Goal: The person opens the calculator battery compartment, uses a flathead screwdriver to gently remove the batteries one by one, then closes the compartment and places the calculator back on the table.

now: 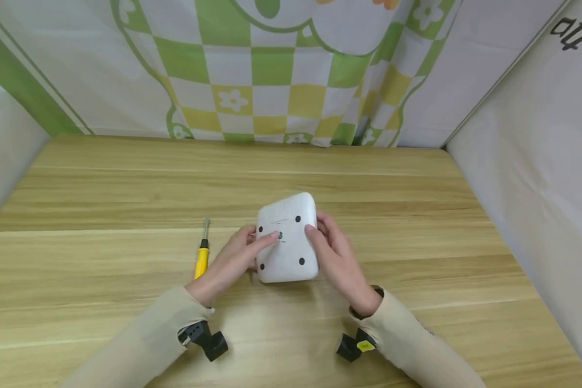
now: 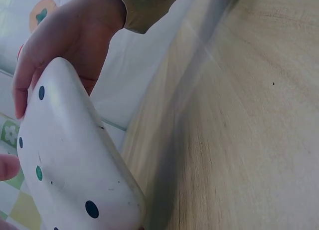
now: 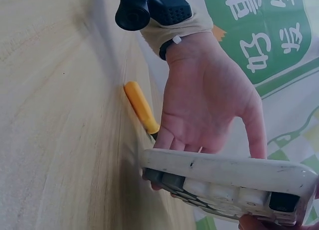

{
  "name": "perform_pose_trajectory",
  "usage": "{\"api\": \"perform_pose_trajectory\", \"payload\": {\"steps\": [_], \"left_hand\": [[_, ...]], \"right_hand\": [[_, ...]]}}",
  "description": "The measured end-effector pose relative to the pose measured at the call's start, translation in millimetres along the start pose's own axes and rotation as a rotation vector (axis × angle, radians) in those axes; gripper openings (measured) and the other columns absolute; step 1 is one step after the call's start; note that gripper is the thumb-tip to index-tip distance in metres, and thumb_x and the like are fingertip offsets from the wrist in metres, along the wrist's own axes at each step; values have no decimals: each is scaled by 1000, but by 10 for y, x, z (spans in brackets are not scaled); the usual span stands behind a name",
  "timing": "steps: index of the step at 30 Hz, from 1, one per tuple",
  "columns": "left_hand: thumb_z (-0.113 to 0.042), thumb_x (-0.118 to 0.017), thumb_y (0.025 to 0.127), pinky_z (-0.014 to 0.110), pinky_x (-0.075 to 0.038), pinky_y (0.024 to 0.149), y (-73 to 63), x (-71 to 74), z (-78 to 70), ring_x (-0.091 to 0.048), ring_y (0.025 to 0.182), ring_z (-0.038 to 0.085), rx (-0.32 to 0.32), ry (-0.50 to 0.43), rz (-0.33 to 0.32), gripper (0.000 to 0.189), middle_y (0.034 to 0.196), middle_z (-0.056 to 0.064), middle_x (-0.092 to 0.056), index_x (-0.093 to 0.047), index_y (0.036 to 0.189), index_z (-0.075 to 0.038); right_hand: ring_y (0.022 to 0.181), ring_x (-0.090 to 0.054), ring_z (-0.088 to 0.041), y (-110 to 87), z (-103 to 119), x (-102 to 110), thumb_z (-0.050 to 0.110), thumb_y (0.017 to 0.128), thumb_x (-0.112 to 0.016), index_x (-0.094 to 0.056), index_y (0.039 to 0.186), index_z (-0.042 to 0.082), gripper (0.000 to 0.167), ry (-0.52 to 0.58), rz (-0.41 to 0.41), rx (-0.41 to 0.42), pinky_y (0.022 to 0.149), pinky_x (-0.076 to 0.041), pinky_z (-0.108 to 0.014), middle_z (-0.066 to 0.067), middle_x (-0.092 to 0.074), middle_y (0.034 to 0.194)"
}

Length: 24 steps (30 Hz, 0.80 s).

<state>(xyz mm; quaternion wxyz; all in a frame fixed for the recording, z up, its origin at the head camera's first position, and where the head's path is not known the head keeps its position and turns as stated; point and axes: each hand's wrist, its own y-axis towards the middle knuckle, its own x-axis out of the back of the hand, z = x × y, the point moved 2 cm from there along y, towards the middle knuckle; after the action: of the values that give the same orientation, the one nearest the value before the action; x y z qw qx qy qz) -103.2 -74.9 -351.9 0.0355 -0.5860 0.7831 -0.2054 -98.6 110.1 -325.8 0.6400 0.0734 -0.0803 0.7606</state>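
A white calculator [image 1: 286, 261] is held tilted above the table, its back toward the head camera. Black round feet sit near its corners, with a small green spot near the middle. My left hand [image 1: 233, 258] grips the left side, thumb lying across the back close to the green spot. On the opposite edge, my right hand [image 1: 338, 261] holds it with the thumb on the back and the fingers behind. Grey, white and black keys of the calculator [image 3: 229, 170] show on its far face in the right wrist view.
A screwdriver [image 1: 202, 256] with a yellow handle lies on the wooden table [image 1: 102, 242], just left of my left hand, its tip pointing away. A green, white and yellow checked curtain [image 1: 271, 70] hangs behind the table's back edge.
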Motion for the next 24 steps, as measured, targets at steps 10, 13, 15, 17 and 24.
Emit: {"api": "perform_pose_trajectory", "payload": {"steps": [10, 13, 15, 17, 24], "left_hand": [[-46, -55, 94, 34, -51, 82, -14, 10, 42, -54, 112, 29, 6, 40, -29, 70, 134, 19, -49, -32, 143, -2], [-41, -56, 94, 35, -52, 80, -17, 18, 51, -56, 109, 28, 4, 92, -59, 69, 133, 20, -50, -30, 144, 0], [-38, -57, 94, 34, -53, 79, -21, 23, 51, -57, 107, 28, -5, 114, -66, 68, 133, 20, -50, -29, 144, 1], [-36, -57, 95, 33, -53, 79, -27, 29, 50, -57, 105, 27, -19, 135, -69, 68, 133, 21, -50, -29, 144, 2], [-31, -57, 95, 31, -52, 76, -32, 53, 64, -59, 101, 26, -49, 187, -82, 63, 130, 21, -52, -32, 142, 3]], "right_hand": [[97, -67, -29, 18, -58, 20, 14, 101, -44, -43, 137, 0, 38, 2, 15, -10, 77, -57, -35, -20, -62, 121], [97, -67, -27, 26, -70, 29, 14, 101, -44, -43, 138, 1, 39, -2, 23, -22, 77, -57, -35, -19, -62, 121], [97, -67, -26, 28, -71, 38, 15, 101, -44, -42, 139, 3, 40, -8, 29, -34, 76, -58, -35, -18, -63, 121], [98, -67, -25, 28, -74, 48, 16, 101, -44, -41, 140, 4, 41, -18, 33, -48, 76, -58, -35, -16, -62, 122], [102, -66, -24, 28, -97, 75, 19, 101, -46, -35, 146, 4, 49, -68, 47, -86, 78, -57, -34, -15, -61, 125]]}}
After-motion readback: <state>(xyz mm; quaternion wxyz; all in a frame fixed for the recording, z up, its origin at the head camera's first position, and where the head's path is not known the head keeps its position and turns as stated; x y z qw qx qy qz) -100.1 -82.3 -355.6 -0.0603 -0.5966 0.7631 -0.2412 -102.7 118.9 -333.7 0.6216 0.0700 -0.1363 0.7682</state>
